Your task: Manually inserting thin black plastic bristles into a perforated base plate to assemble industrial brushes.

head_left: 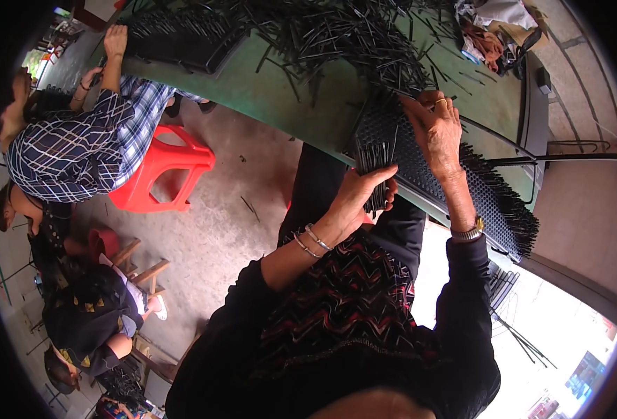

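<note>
My left hand (357, 195) is closed round a bundle of thin black sticks (374, 159), held upright at the near edge of the table. Beside it lies a black perforated tray (430, 171) with rows of small holes. Black sticks (509, 195) stand densely along the tray's right side. Over the tray's far left part, my right hand (436, 129) is closed in a pinch, palm side down. What its fingertips hold is hidden against the dark sticks behind them.
A large heap of loose black sticks (329, 38) covers the far side of the green table (266, 98). Cloth and plastic bags (493, 35) lie at the far right. To the left, a person in a plaid shirt (71, 150) sits by a red stool (165, 171) near another black tray (190, 52).
</note>
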Action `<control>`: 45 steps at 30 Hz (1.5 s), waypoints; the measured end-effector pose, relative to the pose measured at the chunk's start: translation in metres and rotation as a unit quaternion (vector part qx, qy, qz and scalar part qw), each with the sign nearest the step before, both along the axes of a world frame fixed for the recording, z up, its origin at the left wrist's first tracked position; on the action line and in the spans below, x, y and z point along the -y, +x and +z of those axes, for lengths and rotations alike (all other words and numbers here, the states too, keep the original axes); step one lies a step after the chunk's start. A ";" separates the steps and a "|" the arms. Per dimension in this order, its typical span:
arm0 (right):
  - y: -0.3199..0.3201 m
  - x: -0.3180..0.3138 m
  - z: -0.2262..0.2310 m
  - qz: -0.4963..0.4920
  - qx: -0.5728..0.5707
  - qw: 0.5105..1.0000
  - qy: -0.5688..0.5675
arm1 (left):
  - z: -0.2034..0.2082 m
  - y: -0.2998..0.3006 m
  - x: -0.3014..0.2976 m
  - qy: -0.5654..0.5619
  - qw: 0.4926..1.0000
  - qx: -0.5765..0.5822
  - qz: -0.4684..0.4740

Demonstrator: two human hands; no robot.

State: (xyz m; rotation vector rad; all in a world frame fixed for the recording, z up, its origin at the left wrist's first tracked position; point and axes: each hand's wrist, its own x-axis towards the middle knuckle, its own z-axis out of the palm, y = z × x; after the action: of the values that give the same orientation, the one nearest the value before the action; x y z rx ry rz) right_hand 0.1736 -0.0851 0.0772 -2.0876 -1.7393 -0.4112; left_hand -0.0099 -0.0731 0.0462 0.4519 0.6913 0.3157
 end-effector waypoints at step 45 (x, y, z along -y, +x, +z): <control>-0.018 0.050 0.029 0.014 -0.586 0.797 -0.148 | 0.011 0.003 0.002 0.030 0.999 -0.023 -0.035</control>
State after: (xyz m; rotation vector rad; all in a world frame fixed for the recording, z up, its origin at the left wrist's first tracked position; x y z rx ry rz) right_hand 0.1552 -0.1347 0.1066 -1.7618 -1.0371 1.0425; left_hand -0.0074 -0.0751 0.0567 0.5403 0.7103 0.2601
